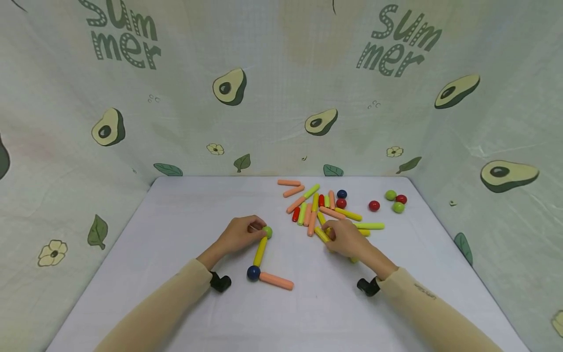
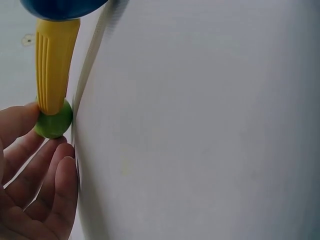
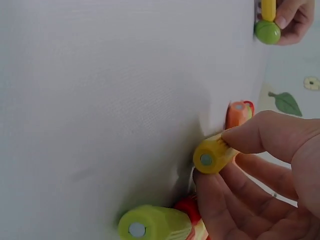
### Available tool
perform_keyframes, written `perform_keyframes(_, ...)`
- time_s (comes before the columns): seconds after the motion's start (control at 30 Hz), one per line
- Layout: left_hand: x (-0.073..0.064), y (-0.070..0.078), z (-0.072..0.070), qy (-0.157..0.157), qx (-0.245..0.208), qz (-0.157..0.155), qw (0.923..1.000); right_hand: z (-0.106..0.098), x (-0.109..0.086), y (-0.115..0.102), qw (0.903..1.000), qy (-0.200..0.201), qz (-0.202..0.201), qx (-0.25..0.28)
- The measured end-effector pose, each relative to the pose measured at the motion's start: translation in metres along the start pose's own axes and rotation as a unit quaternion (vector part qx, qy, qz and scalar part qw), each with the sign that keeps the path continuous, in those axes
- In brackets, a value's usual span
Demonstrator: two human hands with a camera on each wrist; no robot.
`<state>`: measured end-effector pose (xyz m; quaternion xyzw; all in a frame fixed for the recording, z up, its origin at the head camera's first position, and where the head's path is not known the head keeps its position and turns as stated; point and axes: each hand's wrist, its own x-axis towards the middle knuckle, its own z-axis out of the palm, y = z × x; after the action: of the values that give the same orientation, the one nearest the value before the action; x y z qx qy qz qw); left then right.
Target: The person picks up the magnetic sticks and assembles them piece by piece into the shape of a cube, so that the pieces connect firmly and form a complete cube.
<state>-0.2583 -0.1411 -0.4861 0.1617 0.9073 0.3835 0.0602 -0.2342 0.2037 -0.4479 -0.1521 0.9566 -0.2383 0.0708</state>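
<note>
My left hand (image 1: 241, 234) pinches a green ball (image 2: 52, 125) between thumb and fingers. From that ball a yellow magnetic stick (image 1: 260, 252) runs to a dark blue ball (image 1: 253, 273), and an orange stick (image 1: 276, 281) extends rightward from the blue one; all three pieces lie in a bent line on the table. Over at the right, my right hand (image 1: 348, 238) pinches another yellow stick (image 3: 212, 154) with thumb and fingers. A grey disc shows in the stick's end. Near that hand lies a yellow-green stick (image 3: 152, 223), with a red piece (image 3: 187, 207) beside it.
Beyond the right hand is a loose pile of orange, yellow, green and short red sticks (image 1: 296, 214). Red balls (image 1: 374, 206), green balls (image 1: 398, 207) and a dark blue ball (image 1: 341, 194) lie at the back right. A printed cloth (image 1: 272, 112) stands behind the white table (image 1: 193, 205).
</note>
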Motion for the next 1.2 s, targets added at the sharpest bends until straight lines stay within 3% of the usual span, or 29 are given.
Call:
perform_keyframes(0.13,-0.001,0.000,0.000,0.001,0.003,-0.004,1.0000,-0.007,-0.002,-0.003,0.9998,0.009,-0.017,-0.007)
perform_keyframes(0.27,-0.001,0.001,0.000,0.012,0.006,-0.009,0.9999,-0.012,0.001,-0.008,0.9979,0.021,-0.061,-0.006)
perform_keyframes(0.53,-0.003,0.005,0.002,0.044,0.004,-0.026,0.9987,-0.001,0.015,-0.024,0.9896,-0.003,-0.144,0.002)
perform_keyframes(0.83,-0.007,0.015,0.005,0.043,0.007,-0.044,0.9981,0.019,0.033,-0.044,0.9859,-0.019,-0.166,-0.003)
perform_keyframes(1.2,-0.008,0.012,0.004,0.028,0.009,-0.045,0.9985,0.033,0.044,-0.060,0.9867,-0.034,-0.158,-0.013)
